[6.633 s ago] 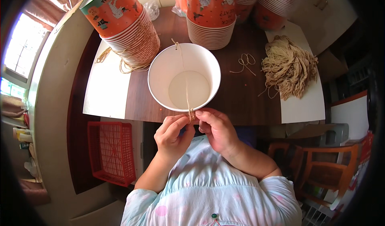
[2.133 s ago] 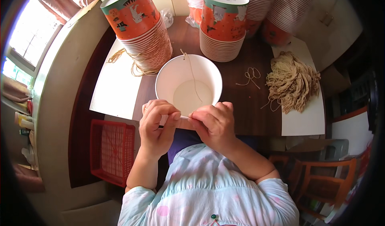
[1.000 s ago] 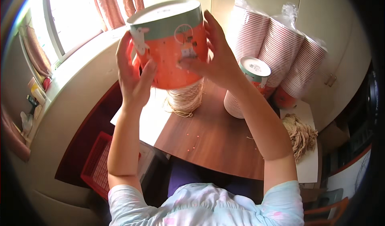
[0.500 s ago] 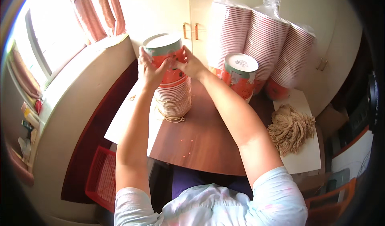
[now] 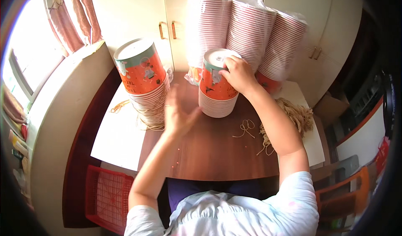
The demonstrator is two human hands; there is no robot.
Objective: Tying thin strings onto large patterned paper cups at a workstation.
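Note:
A stack of upturned paper buckets [image 5: 217, 84], orange with a green band and pale base, stands mid-table. My right hand [image 5: 240, 73] grips the base rim of its top bucket, thumb on the side and fingers over the edge. Slightly blurred, my left hand [image 5: 179, 118] is held with fingers apart between this stack and a taller one, holding nothing. That taller stack of upturned paper buckets [image 5: 147, 74] stands at the left, with thin tan cords [image 5: 154, 126] around its lower rims.
Tall plastic-wrapped bucket stacks [image 5: 250, 30] stand behind. A tan cord bundle [image 5: 296, 113] lies at the right, partly behind my right forearm; a loose cord loop [image 5: 246, 129] lies nearer. A red plastic basket [image 5: 109, 196] sits below the table's left side.
Both hands have left the left stack, whose top bucket now sits on it. My right hand has moved right onto the middle stack; my left hand has come down and opened. The view has shifted.

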